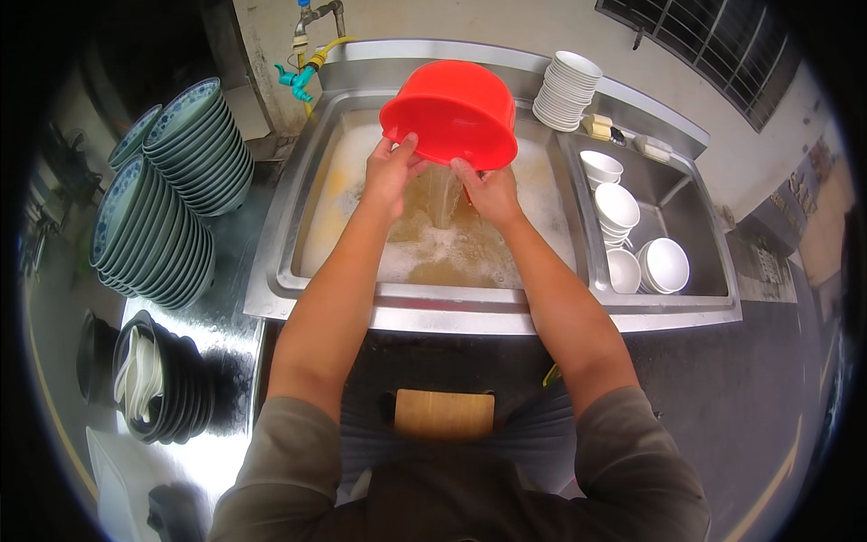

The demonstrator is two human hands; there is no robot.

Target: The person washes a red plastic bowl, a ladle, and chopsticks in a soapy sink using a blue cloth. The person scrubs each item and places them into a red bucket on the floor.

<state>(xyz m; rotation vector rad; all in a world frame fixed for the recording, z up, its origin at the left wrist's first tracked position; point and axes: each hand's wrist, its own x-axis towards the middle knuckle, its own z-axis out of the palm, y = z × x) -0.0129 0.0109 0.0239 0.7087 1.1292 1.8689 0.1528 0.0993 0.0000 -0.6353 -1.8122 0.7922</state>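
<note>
Both my hands grip the near rim of a red plastic basin point(457, 91), which is tipped toward me above the sink. My left hand point(391, 169) holds it at the left, thumb on the rim. On the right, my right hand point(489, 186) has its thumb on the same rim. A thin stream of water point(443, 196) falls from about the rim into the large stainless steel sink basin point(443, 293) below. Cloudy brown water with white foam point(542, 223) fills that basin. A small red piece shows beside my right fingers; I cannot tell what it is.
Stacks of patterned bowls point(162, 237) and black bowls with white spoons point(142, 379) stand on the left steel table point(234, 352). White bowls point(616, 206) sit in the right sink compartment. A stack of small white dishes point(567, 91) and a teal tap point(298, 81) are at the back.
</note>
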